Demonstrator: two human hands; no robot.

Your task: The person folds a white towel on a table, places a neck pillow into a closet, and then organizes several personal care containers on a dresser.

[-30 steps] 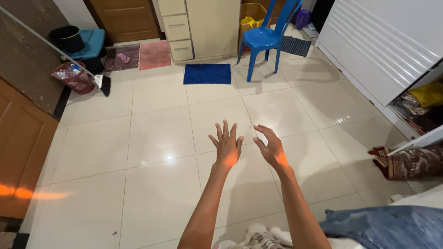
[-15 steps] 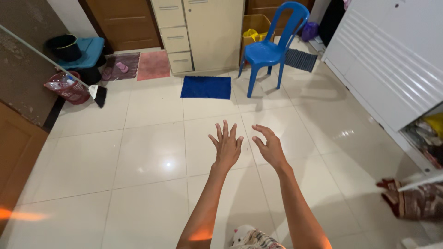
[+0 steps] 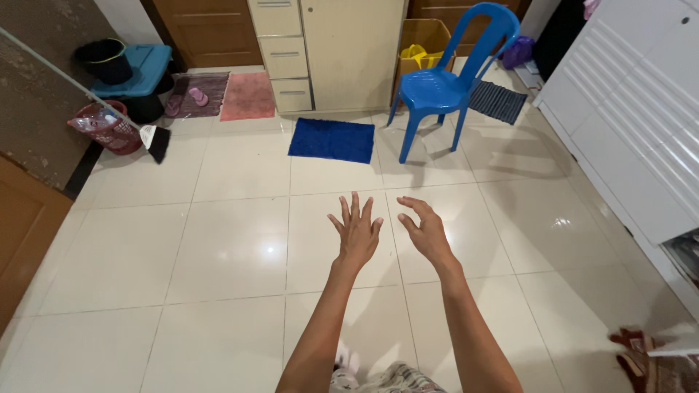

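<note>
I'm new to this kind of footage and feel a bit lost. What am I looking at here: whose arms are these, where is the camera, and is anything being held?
The camera sits on a person's head and looks down, so the two bare arms are that person's own. The left hand and the right hand are stretched out over a glossy tiled floor, fingers spread, holding nothing and touching nothing. Ahead on the floor lies a blue mat, with a blue plastic chair beside it and a cream cabinet behind. At far left a broom leans near a red basket. A white slatted cupboard runs along the right.
</note>
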